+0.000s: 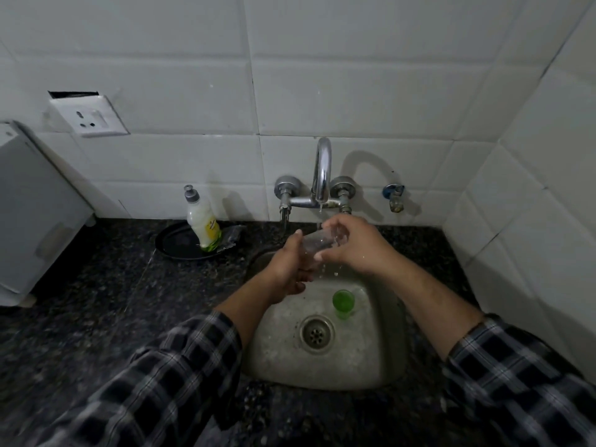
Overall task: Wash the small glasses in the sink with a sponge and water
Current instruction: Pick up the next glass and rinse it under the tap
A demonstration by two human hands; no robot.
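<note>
Over the back of the steel sink (277, 356) I hold a small clear glass (317, 241) tilted on its side under the chrome tap (322, 169). Water runs from the spout onto it and drips off below. My left hand (287, 269) grips the glass from the left. My right hand (350, 243) curls over its other end, fingers at the rim. A small green glass (343, 303) stands upright in the basin beside the drain (316, 332). No sponge shows in view.
A dish-soap bottle (203, 221) leans on a dark round plate (180, 245) with a crumpled wrapper, left of the tap on the black granite counter (96, 317). A white appliance (35, 208) stands far left. A wall socket (88, 117) and a small blue-handled tap (395, 195) sit on the tiled wall.
</note>
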